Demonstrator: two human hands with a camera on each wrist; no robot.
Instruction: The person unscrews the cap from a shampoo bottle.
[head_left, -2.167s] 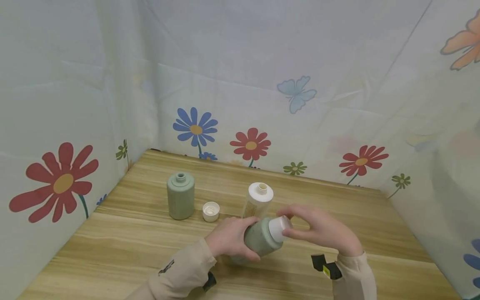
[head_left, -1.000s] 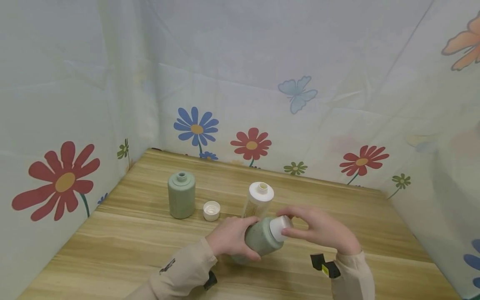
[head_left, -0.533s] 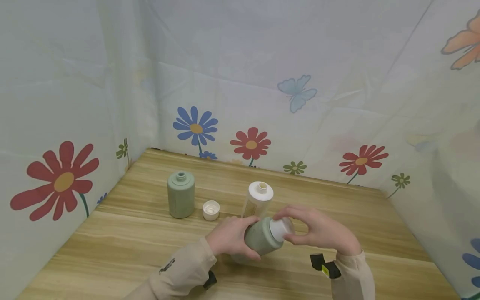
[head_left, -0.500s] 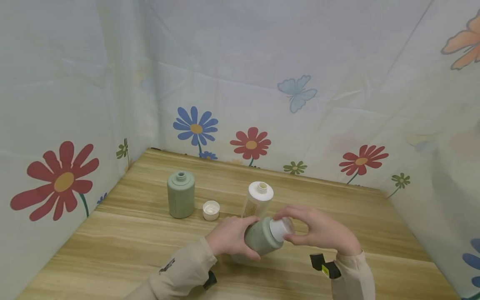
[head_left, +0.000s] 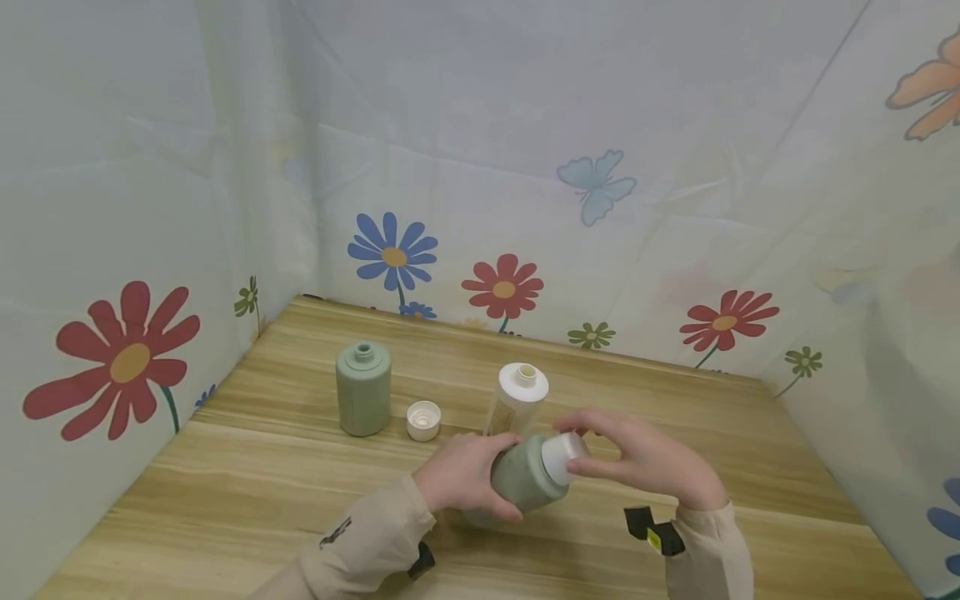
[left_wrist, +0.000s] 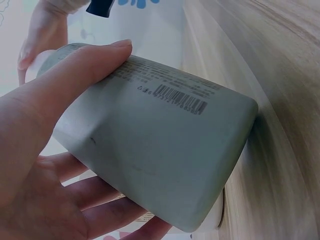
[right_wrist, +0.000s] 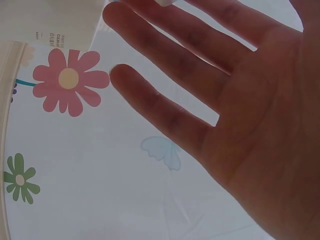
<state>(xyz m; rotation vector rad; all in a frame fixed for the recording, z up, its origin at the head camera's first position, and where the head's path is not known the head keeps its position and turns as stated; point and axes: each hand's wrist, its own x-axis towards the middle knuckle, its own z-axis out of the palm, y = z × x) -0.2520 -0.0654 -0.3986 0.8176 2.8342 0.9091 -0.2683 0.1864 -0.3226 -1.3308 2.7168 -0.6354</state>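
Observation:
In the head view my left hand [head_left: 465,475] grips a sage-green bottle [head_left: 525,479], tilted with its top toward the right. Its printed side with a barcode faces the left wrist view, where the green bottle [left_wrist: 150,135] lies between thumb and fingers, its base corner at or near the wood. On the bottle's top sits a white cap [head_left: 561,458], which my right hand [head_left: 648,458] pinches between thumb and fingers. The right wrist view shows the right hand [right_wrist: 260,115] with its other fingers extended. Behind the held bottle stands an uncapped white bottle [head_left: 519,398], partly hidden.
A second green bottle [head_left: 363,396], uncapped, stands upright at the left on the wooden table [head_left: 247,500]. Beside it a loose white cap [head_left: 423,421] lies with its hollow side up. A flower-printed curtain [head_left: 450,167] encloses the table's back and sides.
My right fingers have shifted round the white cap, loosening slightly half a second ago and now pinching it again. The left hand and green bottle have stayed in place.

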